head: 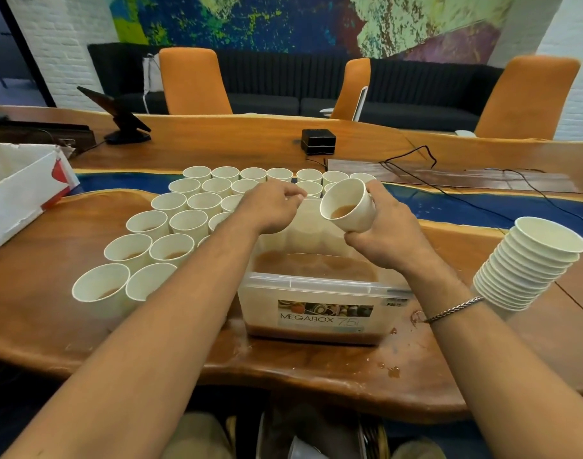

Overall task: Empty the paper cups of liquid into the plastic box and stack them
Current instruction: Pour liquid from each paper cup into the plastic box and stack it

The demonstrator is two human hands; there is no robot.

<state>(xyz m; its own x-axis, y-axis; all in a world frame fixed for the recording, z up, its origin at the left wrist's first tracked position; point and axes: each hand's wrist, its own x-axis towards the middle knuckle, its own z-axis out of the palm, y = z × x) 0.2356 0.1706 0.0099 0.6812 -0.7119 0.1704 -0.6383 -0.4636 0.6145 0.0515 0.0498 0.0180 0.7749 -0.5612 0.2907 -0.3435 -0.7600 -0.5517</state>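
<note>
While your right hand (382,233) grips 1 cup (348,207) around its wall, tilted with brown liquid pooled at its lower side, the cup hangs above the box (316,286), which holds brown liquid. Your left hand (270,210) sits over the box's far left rim, fingers curled; you cannot tell whether they hold it. More cups (170,226) stand in rows on the table (84,326), left of the box. A stack (528,266) leans at the right, apart from the box.
</note>
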